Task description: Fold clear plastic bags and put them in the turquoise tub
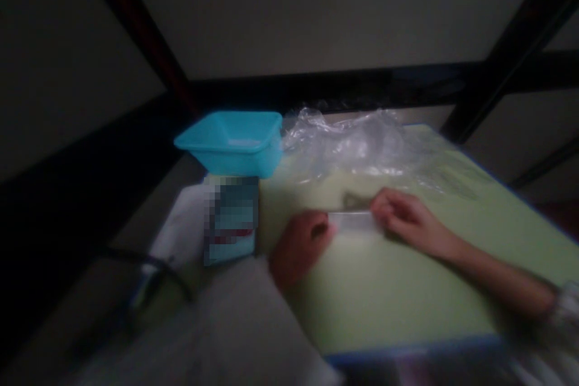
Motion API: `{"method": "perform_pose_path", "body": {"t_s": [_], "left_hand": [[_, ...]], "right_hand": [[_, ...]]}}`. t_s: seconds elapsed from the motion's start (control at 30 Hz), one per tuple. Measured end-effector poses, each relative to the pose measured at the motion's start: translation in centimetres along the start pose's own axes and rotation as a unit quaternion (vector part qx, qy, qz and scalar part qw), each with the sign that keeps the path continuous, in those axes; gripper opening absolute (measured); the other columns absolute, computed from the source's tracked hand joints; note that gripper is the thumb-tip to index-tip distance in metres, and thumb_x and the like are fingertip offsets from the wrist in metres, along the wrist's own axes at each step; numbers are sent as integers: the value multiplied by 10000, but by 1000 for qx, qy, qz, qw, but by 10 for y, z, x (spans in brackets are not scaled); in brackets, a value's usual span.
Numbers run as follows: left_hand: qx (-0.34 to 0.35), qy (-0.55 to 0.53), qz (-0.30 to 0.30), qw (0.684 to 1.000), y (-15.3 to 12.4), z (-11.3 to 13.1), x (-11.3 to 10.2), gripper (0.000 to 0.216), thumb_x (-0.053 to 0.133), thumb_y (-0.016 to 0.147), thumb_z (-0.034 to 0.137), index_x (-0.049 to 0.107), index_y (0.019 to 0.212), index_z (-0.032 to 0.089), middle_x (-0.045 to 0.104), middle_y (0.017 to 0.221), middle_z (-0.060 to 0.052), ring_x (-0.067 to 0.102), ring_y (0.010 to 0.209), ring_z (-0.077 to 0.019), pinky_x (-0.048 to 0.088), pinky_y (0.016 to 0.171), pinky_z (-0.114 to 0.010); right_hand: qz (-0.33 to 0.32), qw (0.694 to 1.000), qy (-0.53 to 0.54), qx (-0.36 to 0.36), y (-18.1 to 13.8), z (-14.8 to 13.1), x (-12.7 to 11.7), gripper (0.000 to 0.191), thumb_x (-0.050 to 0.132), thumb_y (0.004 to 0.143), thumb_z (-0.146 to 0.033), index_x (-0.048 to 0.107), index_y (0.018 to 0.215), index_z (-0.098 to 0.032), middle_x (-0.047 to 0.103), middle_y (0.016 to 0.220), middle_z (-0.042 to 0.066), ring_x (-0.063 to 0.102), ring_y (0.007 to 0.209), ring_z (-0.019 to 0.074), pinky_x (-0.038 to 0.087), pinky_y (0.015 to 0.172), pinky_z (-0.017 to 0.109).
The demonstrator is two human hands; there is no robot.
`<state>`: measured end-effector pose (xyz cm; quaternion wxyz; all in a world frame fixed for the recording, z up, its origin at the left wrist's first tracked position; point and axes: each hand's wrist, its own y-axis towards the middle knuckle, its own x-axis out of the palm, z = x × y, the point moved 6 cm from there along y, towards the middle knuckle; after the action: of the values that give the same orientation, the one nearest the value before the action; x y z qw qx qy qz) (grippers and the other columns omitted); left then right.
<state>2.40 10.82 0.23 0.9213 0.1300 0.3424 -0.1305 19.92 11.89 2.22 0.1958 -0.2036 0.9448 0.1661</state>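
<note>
Between my two hands a small clear plastic strip (355, 221), perhaps a little bag or piece of film, is stretched level over the table. My left hand (304, 244) is closed in a pinch on its left end. On its right end, the curled fingers of my right hand (404, 220) grip the plastic. The picture is blurred, so the exact kind of the strip cannot be made out. A crumpled heap of clear plastic film (362, 145) lies just beyond both hands.
A turquoise plastic basin (230, 157) stands at the back left of the yellow-green table (389, 301). In front of it lies a blurred-out flat object (233, 217), beside a white sheet (178, 223). A dark cable (154, 262) curves at the left. Blue edging borders the table.
</note>
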Motion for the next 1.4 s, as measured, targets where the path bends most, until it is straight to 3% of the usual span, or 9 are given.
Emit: {"method": "perform_pose_path", "body": {"t_s": [0.07, 0.17, 0.37, 0.57, 0.73, 1.17, 1.3, 1.4], "left_hand": [[-41, -84, -30, 995, 1, -4, 4, 213, 514, 793, 262, 580, 629, 144, 588, 626, -5, 524, 622, -136, 384, 572, -232], [-69, -192, -71, 976, 1, -7, 11, 191, 543, 752, 282, 577, 625, 143, 603, 632, -10, 552, 651, -148, 399, 588, -231], [-114, -284, -93, 948, 0, -12, 15, 200, 552, 733, 318, 558, 638, 141, 652, 737, -53, 598, 737, -183, 453, 723, -298], [-130, -299, -95, 940, 0, -15, 17, 198, 559, 720, 327, 550, 638, 147, 618, 694, -39, 587, 704, -176, 465, 697, -302], [-117, -292, -100, 944, 0, -15, 18, 190, 558, 727, 317, 548, 638, 149, 616, 699, -41, 586, 720, -177, 466, 705, -304], [-125, -291, -85, 945, -1, -15, 16, 195, 574, 722, 317, 572, 632, 143, 626, 689, -37, 571, 690, -156, 441, 658, -264], [-128, -301, -88, 941, -1, -15, 16, 194, 576, 717, 310, 544, 611, 150, 623, 684, -33, 570, 676, -151, 438, 661, -269], [-129, -313, -86, 937, -2, -14, 16, 178, 569, 723, 300, 543, 627, 152, 604, 667, -20, 570, 683, -154, 437, 677, -276]], "right_hand": [[14, 995, 74, 65, 2, 9, 0, 117, 520, 830, -278, 492, 757, -191, 430, 508, -66, 335, 423, 64, 243, 384, 180], [24, 978, 173, 115, 3, 21, 4, 152, 562, 830, -326, 488, 804, -196, 397, 482, -89, 297, 396, 51, 203, 377, 173], [0, 944, 313, 103, 3, 22, 14, 311, 683, 772, -350, 455, 955, -245, 605, 704, -41, 528, 542, 86, 376, 485, 191], [-10, 983, 177, 49, 2, 9, 13, 211, 700, 758, -302, 659, 949, -222, 650, 769, -1, 556, 621, 105, 426, 527, 209], [9, 991, 122, 57, 2, 14, 16, 216, 712, 730, -326, 732, 921, -226, 682, 771, 15, 571, 635, 128, 462, 545, 235], [-8, 988, 133, 80, -1, 15, 18, 376, 691, 750, -312, 688, 1117, -230, 682, 745, 3, 527, 560, 94, 428, 477, 198], [-17, 984, 156, 84, 1, 15, 20, 397, 702, 748, -284, 671, 1141, -236, 720, 876, 16, 586, 615, 101, 471, 520, 207], [-15, 974, 212, 84, 2, 16, 21, 441, 718, 741, -258, 643, 1175, -259, 699, 1089, 31, 647, 784, 124, 528, 679, 245]]}}
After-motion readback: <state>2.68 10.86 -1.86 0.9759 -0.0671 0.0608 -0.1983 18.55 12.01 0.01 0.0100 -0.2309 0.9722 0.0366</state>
